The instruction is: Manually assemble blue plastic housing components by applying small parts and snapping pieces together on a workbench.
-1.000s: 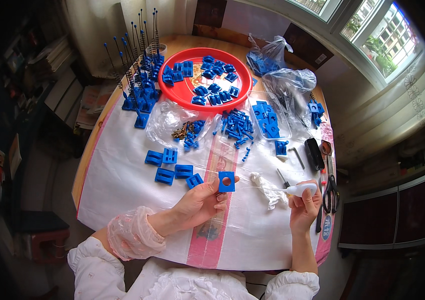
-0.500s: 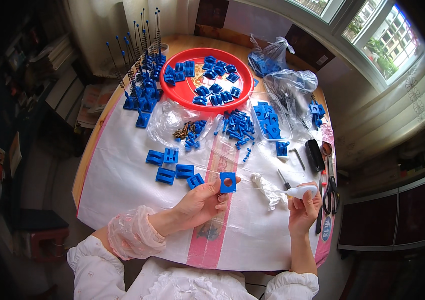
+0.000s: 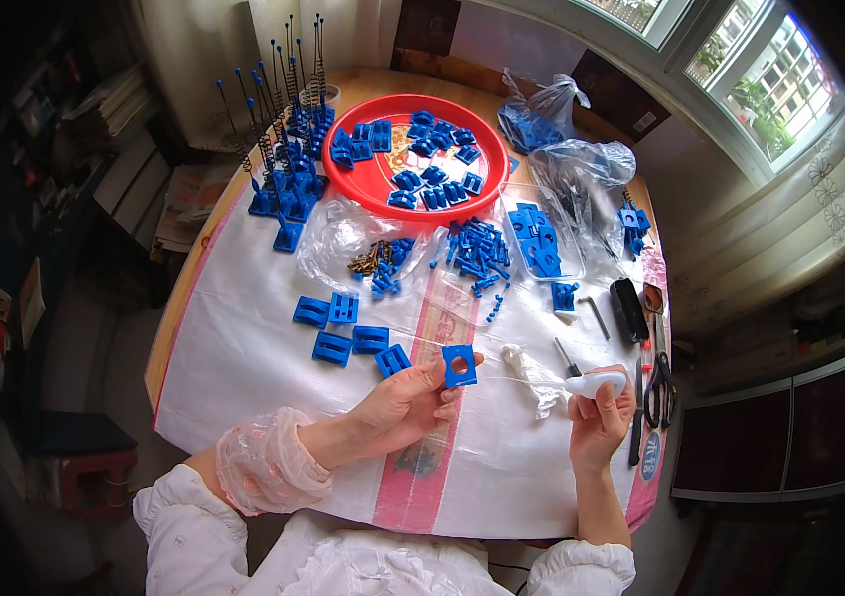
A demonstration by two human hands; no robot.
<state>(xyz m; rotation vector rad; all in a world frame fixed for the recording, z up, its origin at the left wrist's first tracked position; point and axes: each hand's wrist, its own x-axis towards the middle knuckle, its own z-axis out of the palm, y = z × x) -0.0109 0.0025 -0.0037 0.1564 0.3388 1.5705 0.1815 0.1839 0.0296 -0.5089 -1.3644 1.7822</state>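
Observation:
Between the thumb and fingers of my left hand [image 3: 397, 405] is a blue square plastic plate [image 3: 466, 378] with a round hole through it, its face turned up toward me. My right hand [image 3: 599, 427] is wrapped round a white squeeze bottle [image 3: 593, 382]. The bottle's long thin nozzle points left at the plate; its tip lies just right of the plate, apparently apart from it. Just beyond my left hand lie several blue slotted blocks [image 3: 332, 348] on the table cover. A crumpled white tissue [image 3: 538, 387] rests under the nozzle.
A red round tray [image 3: 336, 184] holds several blue blocks. Blue bases with upright black springs [image 3: 293, 184] crowd the far left. Small blue pins [image 3: 480, 253], a clear box [image 3: 573, 266], an Allen key [image 3: 596, 318], a screwdriver [image 3: 565, 354] and scissors [image 3: 658, 387] lie around.
The blue plate has tilted slightly in my left hand. The squeeze bottle has shifted a little to the left and down, its nozzle staying near the plate.

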